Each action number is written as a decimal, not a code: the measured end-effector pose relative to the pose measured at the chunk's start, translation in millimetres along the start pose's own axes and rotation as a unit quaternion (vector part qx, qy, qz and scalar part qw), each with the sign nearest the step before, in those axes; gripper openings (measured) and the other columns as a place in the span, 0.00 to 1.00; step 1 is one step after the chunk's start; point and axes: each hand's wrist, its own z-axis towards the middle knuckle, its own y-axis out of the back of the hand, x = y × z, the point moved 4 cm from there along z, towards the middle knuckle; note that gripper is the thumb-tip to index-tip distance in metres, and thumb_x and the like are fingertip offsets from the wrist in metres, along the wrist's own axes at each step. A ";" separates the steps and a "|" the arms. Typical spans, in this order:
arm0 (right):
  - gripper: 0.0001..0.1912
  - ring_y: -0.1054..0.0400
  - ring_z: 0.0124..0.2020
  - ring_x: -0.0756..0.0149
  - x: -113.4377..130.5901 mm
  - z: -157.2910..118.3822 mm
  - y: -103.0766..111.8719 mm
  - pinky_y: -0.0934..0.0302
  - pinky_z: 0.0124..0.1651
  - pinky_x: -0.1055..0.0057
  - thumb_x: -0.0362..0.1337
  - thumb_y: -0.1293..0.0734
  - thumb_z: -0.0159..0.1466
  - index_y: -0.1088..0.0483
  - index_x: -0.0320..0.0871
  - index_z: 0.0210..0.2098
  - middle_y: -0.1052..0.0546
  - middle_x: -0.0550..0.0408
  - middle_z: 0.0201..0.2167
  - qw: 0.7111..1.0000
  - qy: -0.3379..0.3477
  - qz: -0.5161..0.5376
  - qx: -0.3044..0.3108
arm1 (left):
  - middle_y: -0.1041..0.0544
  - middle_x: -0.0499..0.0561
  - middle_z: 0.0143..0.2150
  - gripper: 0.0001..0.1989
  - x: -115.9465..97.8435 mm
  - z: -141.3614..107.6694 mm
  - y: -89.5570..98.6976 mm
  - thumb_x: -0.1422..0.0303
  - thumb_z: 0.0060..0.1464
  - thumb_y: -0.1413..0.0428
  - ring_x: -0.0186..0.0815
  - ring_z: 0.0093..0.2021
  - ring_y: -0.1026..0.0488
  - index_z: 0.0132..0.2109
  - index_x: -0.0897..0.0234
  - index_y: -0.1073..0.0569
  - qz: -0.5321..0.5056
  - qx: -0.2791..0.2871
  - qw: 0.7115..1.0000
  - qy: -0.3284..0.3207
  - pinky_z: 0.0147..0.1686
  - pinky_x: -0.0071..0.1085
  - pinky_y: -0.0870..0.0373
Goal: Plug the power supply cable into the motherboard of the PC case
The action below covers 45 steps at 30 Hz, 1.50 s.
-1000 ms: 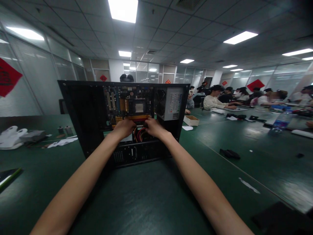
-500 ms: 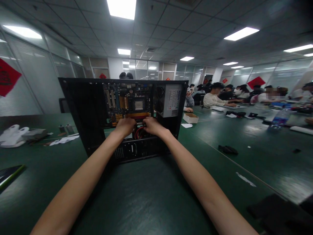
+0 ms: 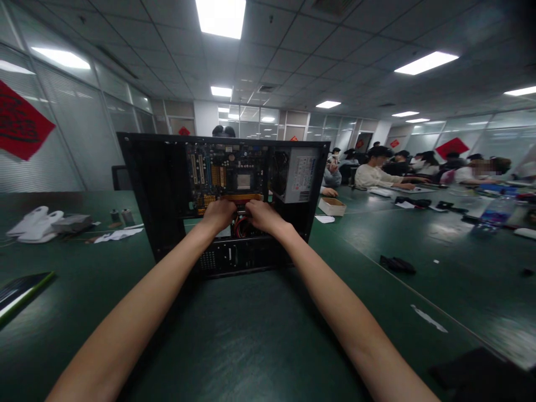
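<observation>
A black open computer case (image 3: 144,195) stands on the green table in front of me, its inside facing me. Within it sit a motherboard (image 3: 228,162), with a bare processor square at its centre, and a grey power supply (image 3: 298,173) at the upper right. My left hand (image 3: 220,216) and my right hand (image 3: 263,215) are side by side at the motherboard's lower edge, by the orange and red memory slots (image 3: 243,197). Both have curled, closed fingers; whatever lies in them is hidden. Red and black cables (image 3: 242,228) hang just below, between the hands.
At left are a grey box (image 3: 72,223), white plastic pieces (image 3: 39,224), small metal cylinders and paper. An open carton (image 3: 332,207) stands right of the case. Farther right lie a black item (image 3: 397,264) and a water bottle (image 3: 498,211). Several people sit beyond.
The whole view has shifted slightly, so the case and table things appear a little farther right. Both hands stay closed at the same spot on the motherboard.
</observation>
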 end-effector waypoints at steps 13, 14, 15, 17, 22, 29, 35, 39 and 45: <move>0.07 0.33 0.43 0.62 -6.8 13.3 -7.4 0.43 0.41 0.71 0.26 0.37 0.63 0.30 0.39 0.39 0.28 0.47 0.44 0.997 0.075 0.030 -0.003 | 0.20 0.61 0.48 0.18 5.0 -5.5 -5.4 0.69 0.61 0.52 0.50 0.49 0.23 0.52 0.59 0.21 -0.034 0.009 0.999 -0.001 0.47 0.41 0.27; 0.07 0.32 0.44 0.61 -7.2 14.7 -7.8 0.43 0.42 0.70 0.26 0.37 0.63 0.30 0.39 0.39 0.28 0.47 0.44 0.996 0.083 0.023 0.003 | 0.20 0.61 0.48 0.18 5.6 -5.3 -5.7 0.68 0.61 0.52 0.50 0.49 0.23 0.51 0.59 0.21 -0.036 0.008 0.999 -0.001 0.47 0.42 0.27; 0.07 0.32 0.44 0.61 -7.7 15.8 -8.5 0.43 0.42 0.70 0.27 0.37 0.62 0.30 0.38 0.39 0.27 0.46 0.44 0.996 0.088 0.017 0.008 | 0.20 0.60 0.48 0.18 6.2 -5.0 -6.2 0.67 0.62 0.52 0.50 0.49 0.23 0.51 0.58 0.21 -0.038 0.007 0.999 -0.001 0.47 0.42 0.27; 0.07 0.32 0.45 0.59 -9.1 16.9 -10.6 0.42 0.43 0.70 0.27 0.35 0.61 0.29 0.38 0.39 0.26 0.45 0.44 0.996 0.091 0.014 0.012 | 0.20 0.59 0.48 0.17 7.5 -3.9 -7.3 0.66 0.62 0.52 0.49 0.48 0.23 0.50 0.56 0.20 -0.040 0.002 0.999 0.004 0.47 0.41 0.27; 0.08 0.30 0.46 0.59 -12.1 15.6 -14.2 0.41 0.44 0.70 0.26 0.36 0.61 0.29 0.37 0.40 0.24 0.44 0.43 0.997 0.064 0.036 0.017 | 0.20 0.57 0.48 0.18 8.1 -1.9 -7.5 0.65 0.61 0.52 0.48 0.48 0.23 0.50 0.54 0.20 -0.043 -0.004 0.999 0.023 0.47 0.40 0.27; 0.10 0.29 0.49 0.54 -9.6 13.9 -10.7 0.38 0.44 0.68 0.29 0.36 0.63 0.29 0.39 0.44 0.23 0.42 0.47 0.999 0.019 0.001 0.031 | 0.19 0.54 0.46 0.17 6.4 -2.0 -4.2 0.65 0.58 0.50 0.46 0.46 0.22 0.48 0.51 0.19 -0.054 -0.011 0.998 0.035 0.45 0.36 0.27; 0.12 0.29 0.50 0.55 -6.8 12.9 -6.9 0.38 0.46 0.67 0.30 0.38 0.66 0.30 0.40 0.47 0.24 0.40 0.48 0.998 -0.001 -0.018 0.056 | 0.18 0.53 0.46 0.16 10.0 -2.3 -6.8 0.61 0.60 0.50 0.46 0.47 0.22 0.48 0.53 0.19 -0.091 -0.012 0.995 0.046 0.44 0.36 0.27; 0.12 0.28 0.49 0.54 -6.9 13.5 -6.5 0.37 0.46 0.67 0.31 0.38 0.66 0.30 0.39 0.48 0.24 0.40 0.48 0.998 -0.007 -0.020 0.058 | 0.18 0.54 0.46 0.17 10.9 -0.5 -9.0 0.59 0.61 0.50 0.46 0.47 0.22 0.49 0.54 0.19 -0.090 -0.017 0.995 0.043 0.43 0.37 0.27; 0.10 0.29 0.48 0.57 -9.6 13.6 -9.2 0.39 0.45 0.69 0.29 0.38 0.66 0.30 0.38 0.47 0.23 0.41 0.46 0.999 0.010 0.011 0.045 | 0.19 0.56 0.46 0.18 7.9 -0.6 -8.2 0.59 0.62 0.51 0.46 0.46 0.22 0.48 0.56 0.19 -0.059 -0.024 0.997 0.039 0.43 0.36 0.28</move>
